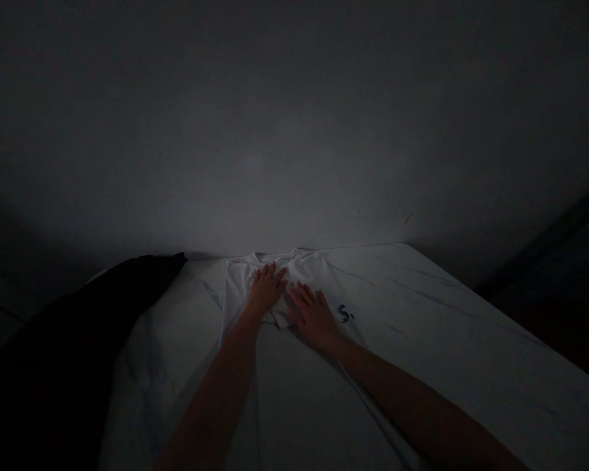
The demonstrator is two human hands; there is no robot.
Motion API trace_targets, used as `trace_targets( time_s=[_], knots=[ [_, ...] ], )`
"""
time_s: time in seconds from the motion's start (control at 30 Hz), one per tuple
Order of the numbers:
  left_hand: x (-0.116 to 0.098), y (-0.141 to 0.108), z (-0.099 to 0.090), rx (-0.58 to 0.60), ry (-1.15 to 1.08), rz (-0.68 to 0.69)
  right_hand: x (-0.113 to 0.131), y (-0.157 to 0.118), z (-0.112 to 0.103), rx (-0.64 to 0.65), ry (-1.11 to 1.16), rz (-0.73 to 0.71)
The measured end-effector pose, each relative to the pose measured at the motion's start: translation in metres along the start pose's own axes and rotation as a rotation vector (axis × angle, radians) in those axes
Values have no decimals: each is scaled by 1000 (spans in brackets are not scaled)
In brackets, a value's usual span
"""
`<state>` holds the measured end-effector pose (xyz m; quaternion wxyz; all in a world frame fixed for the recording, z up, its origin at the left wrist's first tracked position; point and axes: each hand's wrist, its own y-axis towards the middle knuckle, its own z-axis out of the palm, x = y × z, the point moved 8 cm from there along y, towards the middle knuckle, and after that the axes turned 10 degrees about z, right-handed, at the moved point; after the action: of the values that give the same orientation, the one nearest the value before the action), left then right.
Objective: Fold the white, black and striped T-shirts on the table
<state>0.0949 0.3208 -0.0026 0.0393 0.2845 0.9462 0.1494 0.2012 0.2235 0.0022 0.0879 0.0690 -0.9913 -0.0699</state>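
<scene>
A white T-shirt [307, 269] lies spread flat on a pale, grey-veined bed surface, its collar towards the wall. My left hand [266, 288] rests palm down on the shirt's upper middle, just below the neckline, with its fingers apart. My right hand [314, 317] lies flat on the shirt beside it, close to a dark printed "S." mark [344, 314]. Neither hand grips the cloth. The dim light hides the shirt's lower part and its exact outline.
The bed's pale sheet [446, 327] stretches to the right, and a grey wall [294, 131] rises behind it. A bulky dark fabric mass [69, 353] lies along the left side. The far right falls into deep shadow.
</scene>
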Motion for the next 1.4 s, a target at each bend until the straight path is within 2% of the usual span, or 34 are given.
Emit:
trace_targets(
  time_s=[0.13,0.23,0.37,0.47,0.57,0.67,0.83,0.97,1.13,1.2,1.3,1.4],
  knots=[
    [11,-2,0,11,-7,-107,-31,9,-4,-16,-68,220],
    [16,-5,2,19,-12,-144,-44,10,5,58,-72,267],
    [17,-5,1,24,10,-186,-48,17,11,84,-34,250],
    [11,-4,-5,36,30,-188,-50,38,8,80,3,192],
    [-7,-8,-12,43,38,-73,-45,69,1,69,3,38],
    [-24,-28,-11,96,42,21,-42,96,4,109,-35,-82],
    [-35,-68,-9,123,13,28,-56,118,20,153,-60,-20],
    [-36,-77,-13,158,-7,16,-59,121,25,135,-61,11],
    [-31,-68,-17,265,-57,9,-60,116,19,148,-41,-10],
    [-36,-57,-22,256,-54,33,-66,107,11,112,-31,-22],
    [-62,-28,-32,159,-44,122,-82,87,2,74,-41,-24],
    [-105,8,-33,107,-125,286,-92,61,0,97,-74,-55]
  ],
)
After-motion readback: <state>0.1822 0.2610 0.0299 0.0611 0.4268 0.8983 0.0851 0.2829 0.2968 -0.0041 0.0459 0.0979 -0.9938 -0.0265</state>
